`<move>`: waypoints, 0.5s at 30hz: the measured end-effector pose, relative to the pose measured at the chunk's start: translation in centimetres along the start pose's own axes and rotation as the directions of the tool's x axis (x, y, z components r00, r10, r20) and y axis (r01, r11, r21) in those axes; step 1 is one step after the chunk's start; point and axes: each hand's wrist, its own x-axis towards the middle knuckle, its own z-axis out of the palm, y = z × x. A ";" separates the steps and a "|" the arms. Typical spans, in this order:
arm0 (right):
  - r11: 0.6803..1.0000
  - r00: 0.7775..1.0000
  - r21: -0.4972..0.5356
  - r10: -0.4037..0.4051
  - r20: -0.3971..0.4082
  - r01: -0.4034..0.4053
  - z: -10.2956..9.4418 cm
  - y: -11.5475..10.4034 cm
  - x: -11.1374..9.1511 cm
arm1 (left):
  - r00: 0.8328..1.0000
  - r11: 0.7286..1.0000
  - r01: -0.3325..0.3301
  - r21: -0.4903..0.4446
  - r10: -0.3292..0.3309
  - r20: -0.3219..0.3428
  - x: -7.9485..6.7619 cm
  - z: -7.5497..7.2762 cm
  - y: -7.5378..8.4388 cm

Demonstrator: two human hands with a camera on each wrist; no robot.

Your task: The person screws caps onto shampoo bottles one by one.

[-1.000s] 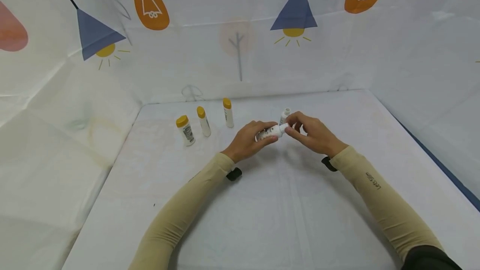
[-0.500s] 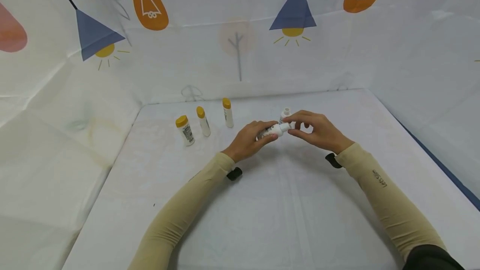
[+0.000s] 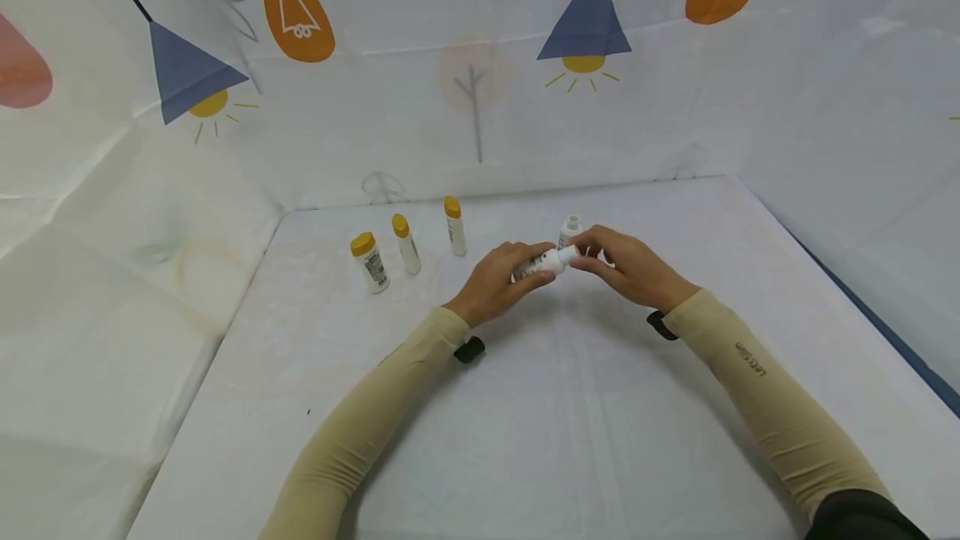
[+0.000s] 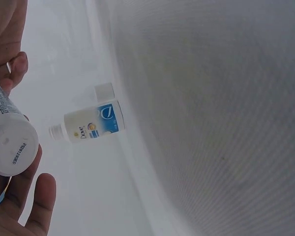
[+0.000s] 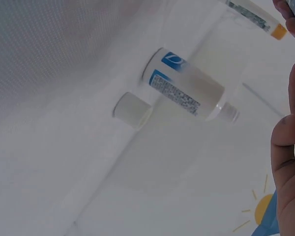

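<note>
My left hand [image 3: 495, 277] grips a white bottle [image 3: 542, 263] by its body, tilted with its top toward the right. In the left wrist view the round base of this white bottle [image 4: 14, 150] faces the camera. Thumb and fingers of my right hand [image 3: 633, 269] pinch the bottle's white cap [image 3: 569, 254]. Just behind stands an uncapped Dove bottle [image 3: 569, 231], partly hidden by the right hand. Beside this Dove bottle [image 5: 187, 88], a loose white cap [image 5: 132, 110] sits on the table, as the right wrist view shows.
Left of the hands stand three white containers with yellow lids: a wide one [image 3: 371, 262], a slim one [image 3: 407, 245] and another slim one [image 3: 454, 227]. A white cloth covers the table [image 3: 510, 440]. Printed white sheeting [image 3: 360, 123] surrounds its back and sides.
My right hand moved slightly right, off the cap of the tilted bottle, then came back left onto it. The left hand keeps its hold, and the standing containers stay put.
</note>
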 end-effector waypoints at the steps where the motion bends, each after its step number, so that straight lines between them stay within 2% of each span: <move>1: 1.000 1.000 -0.007 0.025 0.011 -0.025 0.1 -0.1 0.0 | 1.000 1.000 -0.002 0.001 0.002 -0.004 0.0 0.0 0.0; 6: 0.994 0.993 -0.037 0.109 0.040 -0.107 0.8 -0.5 0.0 | 0.999 1.000 -0.026 0.004 0.027 -0.027 0.0 0.1 0.3; 15: 0.986 0.986 -0.073 0.156 0.063 -0.151 1.0 -1.0 0.3 | 0.993 0.994 -0.078 0.074 0.084 -0.083 -0.1 0.2 0.1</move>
